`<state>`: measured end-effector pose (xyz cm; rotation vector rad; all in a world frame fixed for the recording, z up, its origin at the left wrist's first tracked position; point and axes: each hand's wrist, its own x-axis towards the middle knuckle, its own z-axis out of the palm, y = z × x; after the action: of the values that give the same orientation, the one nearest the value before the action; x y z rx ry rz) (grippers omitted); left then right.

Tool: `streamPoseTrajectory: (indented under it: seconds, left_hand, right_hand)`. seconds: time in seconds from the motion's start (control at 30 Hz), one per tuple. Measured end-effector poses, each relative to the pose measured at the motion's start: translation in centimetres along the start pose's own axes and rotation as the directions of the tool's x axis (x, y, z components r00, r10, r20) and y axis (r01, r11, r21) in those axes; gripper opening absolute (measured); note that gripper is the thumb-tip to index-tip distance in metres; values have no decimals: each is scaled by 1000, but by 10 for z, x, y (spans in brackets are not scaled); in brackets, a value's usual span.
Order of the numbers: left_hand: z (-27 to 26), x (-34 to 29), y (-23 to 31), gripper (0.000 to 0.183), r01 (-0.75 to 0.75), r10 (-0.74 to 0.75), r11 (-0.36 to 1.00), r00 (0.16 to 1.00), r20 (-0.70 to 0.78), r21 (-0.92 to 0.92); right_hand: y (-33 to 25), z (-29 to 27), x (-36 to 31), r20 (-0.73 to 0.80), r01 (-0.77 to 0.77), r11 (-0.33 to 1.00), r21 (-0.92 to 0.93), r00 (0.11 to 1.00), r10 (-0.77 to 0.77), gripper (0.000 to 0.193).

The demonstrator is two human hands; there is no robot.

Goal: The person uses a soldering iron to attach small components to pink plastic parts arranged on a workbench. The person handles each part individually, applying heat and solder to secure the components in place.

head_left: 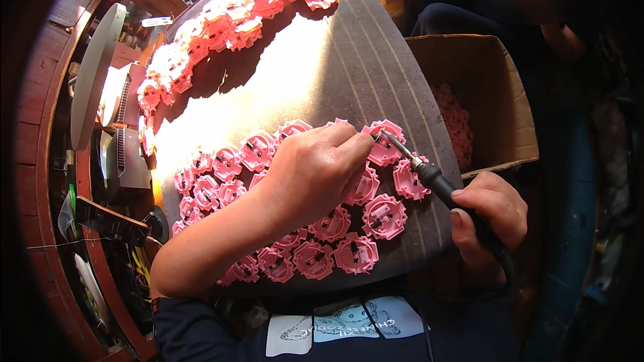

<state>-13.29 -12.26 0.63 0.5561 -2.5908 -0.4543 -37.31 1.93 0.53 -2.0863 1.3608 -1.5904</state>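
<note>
My right hand (493, 218) is closed round the dark handle of a soldering iron (437, 182), its cord trailing down past my wrist. The iron's metal tip reaches a pink plastic housing (387, 150) at the far right of the near group. My left hand (318, 164) is stretched over the group, fingers pinched at that same housing's left edge. A small dark bit shows at the fingertips, too small to name. Around and under my left forearm lie several more pink housings (314, 259) with small dark parts inside, some hidden by the arm.
Another band of pink housings (218, 27) lines the far left of the grey striped tabletop (376, 60). Right of the table, an open cardboard box (500, 94) holds more pink pieces. A person's dark-clothed legs (443, 3) are beyond it. Cluttered shelving (84, 181) stands on the left.
</note>
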Motion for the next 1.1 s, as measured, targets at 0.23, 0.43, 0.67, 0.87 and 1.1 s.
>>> streamPoseTrajectory:
  seconds: [0.23,0.43,0.67,0.87,1.1]
  left_hand:
    - [1,0,0,14,0,0,1000,1000,6,3]
    - [2,2,0,14,-5,5,1000,1000,-7,9]
    - [1,2,-1,13,19,-19,1000,1000,11,5]
    - [2,4,1,12,22,-22,999,1000,4,25]
    - [2,3,0,14,32,-32,999,999,5,6]
  right_hand:
    - [0,0,0,-1,1,1000,-7,1000,-1,26]
    - [1,0,-3,-9,-6,1000,-6,1000,6,26]
    - [2,1,-1,-9,-3,1000,-8,1000,3,25]
    - [2,1,-3,-12,-3,1000,-4,1000,3,25]
    - [2,1,-3,-19,6,1000,-4,1000,-6,24]
